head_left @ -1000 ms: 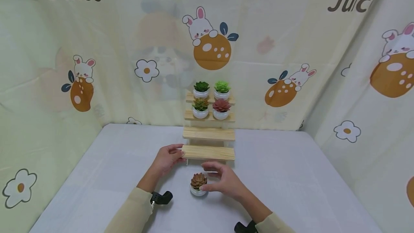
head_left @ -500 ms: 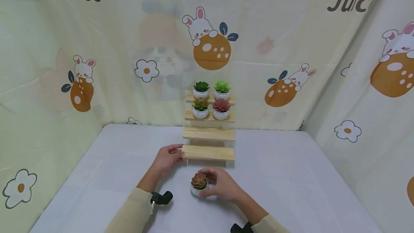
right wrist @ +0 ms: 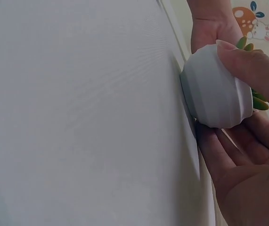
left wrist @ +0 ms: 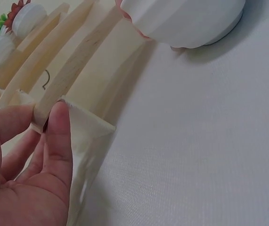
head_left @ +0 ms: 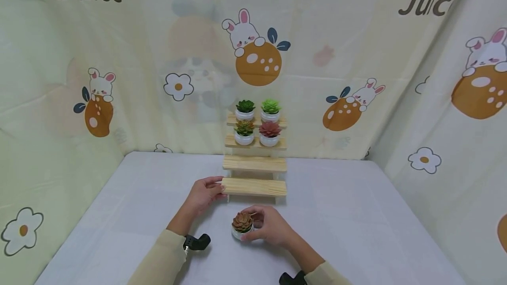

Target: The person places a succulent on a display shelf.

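My right hand (head_left: 273,228) grips a small white ribbed pot (right wrist: 214,87) holding a brown artificial succulent (head_left: 242,222), with the thumb on one side and fingers on the other. The pot is at the table surface in front of the stand; whether its base touches the cloth I cannot tell. At the left end of the lowest board of a stepped wooden shelf stand (head_left: 253,186), my left hand (head_left: 203,195) pinches the wood between thumb and fingers, as the left wrist view (left wrist: 35,165) also shows.
On the top step stand a dark green succulent (head_left: 245,107) and a light green one (head_left: 270,107). The step below bears a yellow-green succulent (head_left: 244,128) and a red one (head_left: 270,129). White cloth covers the table (head_left: 336,214); a printed curtain (head_left: 309,3) hangs behind.
My right hand has moved in from the right of the brown succulent's pot and closed its fingers round it. My left hand has kept its hold on the lowest board.
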`<state>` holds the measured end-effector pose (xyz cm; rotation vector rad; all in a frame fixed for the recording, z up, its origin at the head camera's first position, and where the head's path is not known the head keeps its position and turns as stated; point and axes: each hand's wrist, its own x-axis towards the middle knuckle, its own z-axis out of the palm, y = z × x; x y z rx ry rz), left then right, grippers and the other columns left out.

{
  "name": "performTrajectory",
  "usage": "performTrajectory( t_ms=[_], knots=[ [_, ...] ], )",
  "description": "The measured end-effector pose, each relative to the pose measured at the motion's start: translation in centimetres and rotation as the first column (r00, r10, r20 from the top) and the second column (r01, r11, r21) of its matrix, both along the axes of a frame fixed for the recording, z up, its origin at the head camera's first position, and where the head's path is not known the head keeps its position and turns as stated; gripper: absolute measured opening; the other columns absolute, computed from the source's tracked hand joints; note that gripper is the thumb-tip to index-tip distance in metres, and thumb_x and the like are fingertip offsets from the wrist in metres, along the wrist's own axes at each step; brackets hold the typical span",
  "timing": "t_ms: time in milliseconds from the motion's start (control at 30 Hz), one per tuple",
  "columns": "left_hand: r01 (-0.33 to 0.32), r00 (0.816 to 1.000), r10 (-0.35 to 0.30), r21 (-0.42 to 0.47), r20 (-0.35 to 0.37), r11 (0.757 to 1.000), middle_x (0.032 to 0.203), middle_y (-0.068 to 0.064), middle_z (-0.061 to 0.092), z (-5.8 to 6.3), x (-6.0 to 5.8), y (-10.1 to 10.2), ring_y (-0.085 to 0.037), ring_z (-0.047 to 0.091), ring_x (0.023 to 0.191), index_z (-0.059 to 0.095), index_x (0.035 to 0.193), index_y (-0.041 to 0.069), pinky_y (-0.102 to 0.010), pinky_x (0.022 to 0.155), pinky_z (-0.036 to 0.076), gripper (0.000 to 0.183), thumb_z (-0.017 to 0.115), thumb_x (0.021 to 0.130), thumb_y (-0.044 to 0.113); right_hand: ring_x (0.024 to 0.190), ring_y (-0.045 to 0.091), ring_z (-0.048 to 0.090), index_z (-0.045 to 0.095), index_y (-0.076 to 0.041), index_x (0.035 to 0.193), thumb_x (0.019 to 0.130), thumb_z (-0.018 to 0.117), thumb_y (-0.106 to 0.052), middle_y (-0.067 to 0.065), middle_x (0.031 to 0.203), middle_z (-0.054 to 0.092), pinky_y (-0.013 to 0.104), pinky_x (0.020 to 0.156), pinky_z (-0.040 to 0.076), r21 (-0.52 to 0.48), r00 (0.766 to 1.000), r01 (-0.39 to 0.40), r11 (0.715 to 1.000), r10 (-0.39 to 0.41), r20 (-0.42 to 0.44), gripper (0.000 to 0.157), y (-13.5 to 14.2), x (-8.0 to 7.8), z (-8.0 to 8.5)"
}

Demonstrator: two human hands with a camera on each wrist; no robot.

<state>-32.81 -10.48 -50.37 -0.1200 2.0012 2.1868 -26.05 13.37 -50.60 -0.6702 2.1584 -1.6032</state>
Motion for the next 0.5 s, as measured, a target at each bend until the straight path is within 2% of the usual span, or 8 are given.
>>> performTrajectory(
  t_ms=[267, 500],
  knots=[
    [0.022, 0.999, -0.021, 0.031, -0.028, 0.999, 0.106, -0.020, 0.064, -0.43, -0.14, 0.25, -0.021, 0.066, 0.084, 0.054, 0.126, -0.003, -0.036, 0.077, 0.059, 0.040, 0.062, 0.087, -0.001, 0.104, 0.016, 0.063, 0.063, -0.008, 0.115, 0.065, 0.086, -0.012, 0.006, 0.114, 0.066, 0.025, 0.090, 0.053, -0.022, 0.999, 0.034, 0.999, -0.033, 0.036, 0.056, 0.22, 0.40, -0.14],
    [-0.008, 1.000, 0.009, 0.020, -0.024, 1.000, 0.103, -0.019, 0.064, -0.35, 0.00, 0.11, -0.021, 0.067, 0.083, 0.057, 0.123, -0.001, -0.035, 0.075, 0.059, 0.038, 0.063, 0.086, -0.002, 0.107, 0.017, 0.062, 0.061, -0.008, 0.119, 0.065, 0.086, -0.011, 0.006, 0.117, 0.065, 0.026, 0.092, 0.052, -0.044, 0.999, 0.040, 0.998, -0.038, 0.036, 0.059, 0.03, 0.40, -0.49]
  ],
)
